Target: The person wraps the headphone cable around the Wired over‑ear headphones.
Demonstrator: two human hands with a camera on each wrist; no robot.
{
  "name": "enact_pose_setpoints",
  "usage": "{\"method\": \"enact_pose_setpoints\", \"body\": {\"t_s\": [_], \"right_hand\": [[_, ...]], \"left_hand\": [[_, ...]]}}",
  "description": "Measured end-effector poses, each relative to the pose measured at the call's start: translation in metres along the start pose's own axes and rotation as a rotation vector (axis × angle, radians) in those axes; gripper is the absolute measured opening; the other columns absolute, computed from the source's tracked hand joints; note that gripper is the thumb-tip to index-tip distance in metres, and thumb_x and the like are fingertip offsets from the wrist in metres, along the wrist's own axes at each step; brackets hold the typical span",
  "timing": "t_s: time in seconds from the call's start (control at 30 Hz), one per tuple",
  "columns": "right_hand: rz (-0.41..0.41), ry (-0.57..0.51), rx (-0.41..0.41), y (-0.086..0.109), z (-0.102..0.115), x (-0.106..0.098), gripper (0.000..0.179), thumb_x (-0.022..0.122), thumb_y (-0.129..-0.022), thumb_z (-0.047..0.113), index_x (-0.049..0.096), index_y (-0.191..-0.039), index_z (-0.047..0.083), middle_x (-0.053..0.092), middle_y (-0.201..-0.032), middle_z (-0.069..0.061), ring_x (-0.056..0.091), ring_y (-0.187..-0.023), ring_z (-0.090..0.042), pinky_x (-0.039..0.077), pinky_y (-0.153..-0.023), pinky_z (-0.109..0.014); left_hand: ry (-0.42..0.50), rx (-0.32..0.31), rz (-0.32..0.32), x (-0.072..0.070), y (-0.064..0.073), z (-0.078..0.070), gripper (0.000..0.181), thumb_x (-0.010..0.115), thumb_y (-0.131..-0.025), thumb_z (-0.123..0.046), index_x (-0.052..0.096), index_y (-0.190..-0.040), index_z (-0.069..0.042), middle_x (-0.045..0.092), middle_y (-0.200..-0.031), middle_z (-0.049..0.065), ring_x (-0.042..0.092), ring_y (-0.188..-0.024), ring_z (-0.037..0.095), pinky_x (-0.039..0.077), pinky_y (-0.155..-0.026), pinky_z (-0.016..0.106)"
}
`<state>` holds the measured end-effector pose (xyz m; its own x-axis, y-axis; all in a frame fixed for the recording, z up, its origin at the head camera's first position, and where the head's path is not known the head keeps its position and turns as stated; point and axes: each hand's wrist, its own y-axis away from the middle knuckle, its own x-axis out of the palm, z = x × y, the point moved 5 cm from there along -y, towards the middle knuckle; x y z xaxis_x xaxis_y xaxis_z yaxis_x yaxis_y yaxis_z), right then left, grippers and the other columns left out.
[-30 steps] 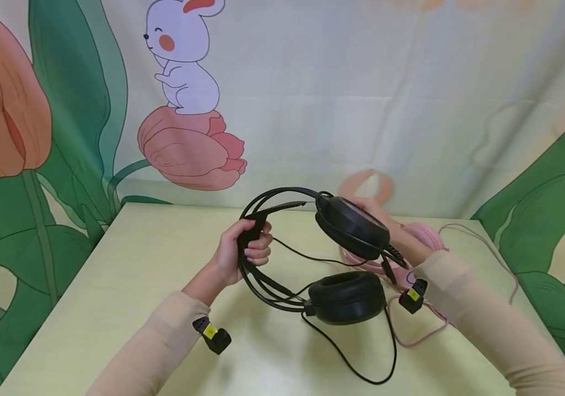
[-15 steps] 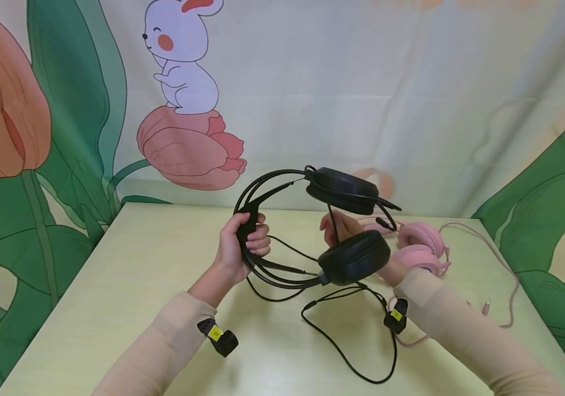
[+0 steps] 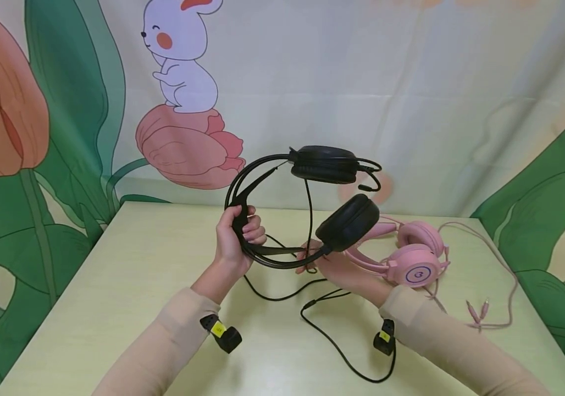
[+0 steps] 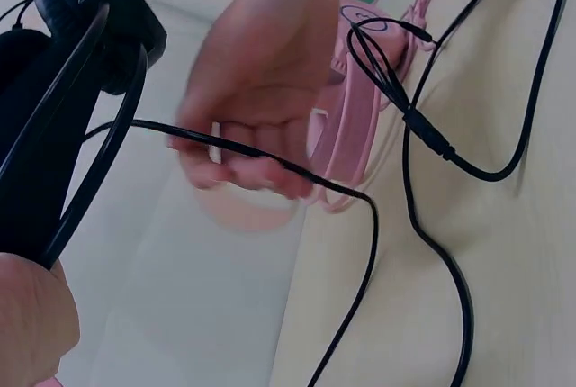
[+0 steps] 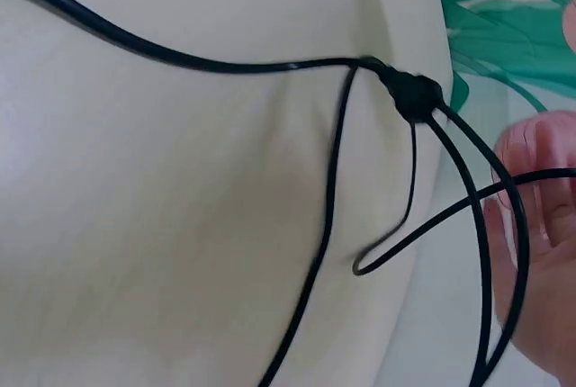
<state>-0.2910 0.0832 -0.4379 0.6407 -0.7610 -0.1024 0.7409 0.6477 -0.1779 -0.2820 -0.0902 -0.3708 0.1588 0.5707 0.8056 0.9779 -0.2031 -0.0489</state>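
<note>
My left hand (image 3: pixel 233 239) grips the headband of a black headset (image 3: pixel 349 223), held above the table with both ear cups to the right. A thin microphone boom (image 3: pixel 372 179) sticks out beyond the upper cup. Below the lower cup, my right hand (image 3: pixel 347 272) is partly hidden by the headband. In the left wrist view, the black cable (image 4: pixel 351 191) runs across the right hand's (image 4: pixel 261 99) loosely bent fingers, which do not close round it. The right wrist view shows that hand's (image 5: pixel 540 234) fingertips beside the cable and a dark cable tie or splitter (image 5: pixel 416 97).
A pink headset (image 3: pixel 413 267) lies on the pale table (image 3: pixel 114 308) right of my hands. Its cable ends in two pink plugs (image 3: pixel 480 313). Loops of the black cable (image 3: pixel 342 352) lie near the front. A printed curtain (image 3: pixel 312 82) hangs behind the table.
The black headset has risen and shifted slightly left in my left hand. My right hand has come away from the upper ear cup, moving left and down to the cable, uncovering the pink headset.
</note>
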Motion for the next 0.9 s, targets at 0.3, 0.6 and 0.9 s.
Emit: {"method": "enact_pose_setpoints", "body": {"t_s": [0.3,0.6,0.9], "right_hand": [[0.049,0.542,0.204,0.009,-0.007,0.018,0.037,0.028,-0.102,0.031,0.059,-0.091,0.014,0.064,-0.086,0.004,0.059,-0.09,-0.009,0.046,-0.088,-0.031],[0.106,0.698,0.089,0.017,0.006,0.021,0.024,0.04,-0.099,0.028,0.056,-0.091,0.012,0.056,-0.07,0.005,0.052,-0.065,-0.006,0.043,-0.058,-0.022],[0.116,0.815,-0.015,0.024,0.022,0.024,0.017,0.043,-0.098,0.024,0.055,-0.089,0.016,0.043,-0.066,0.01,0.038,-0.054,-0.002,0.036,-0.052,-0.018]], "left_hand": [[-0.041,0.074,-0.09,-0.005,-0.005,-0.011,0.021,0.026,-0.091,-0.021,0.041,-0.079,-0.013,0.027,-0.051,-0.01,0.023,-0.04,0.0,0.017,-0.042,0.014],[-0.127,0.171,-0.197,-0.02,-0.008,-0.028,0.02,0.029,-0.09,-0.018,0.041,-0.075,-0.012,0.026,-0.049,-0.01,0.023,-0.038,0.0,0.019,-0.039,0.014],[-0.197,0.24,-0.248,-0.031,-0.008,-0.034,0.017,0.032,-0.089,-0.014,0.04,-0.075,-0.01,0.027,-0.048,-0.009,0.025,-0.036,0.001,0.019,-0.038,0.016]]}}
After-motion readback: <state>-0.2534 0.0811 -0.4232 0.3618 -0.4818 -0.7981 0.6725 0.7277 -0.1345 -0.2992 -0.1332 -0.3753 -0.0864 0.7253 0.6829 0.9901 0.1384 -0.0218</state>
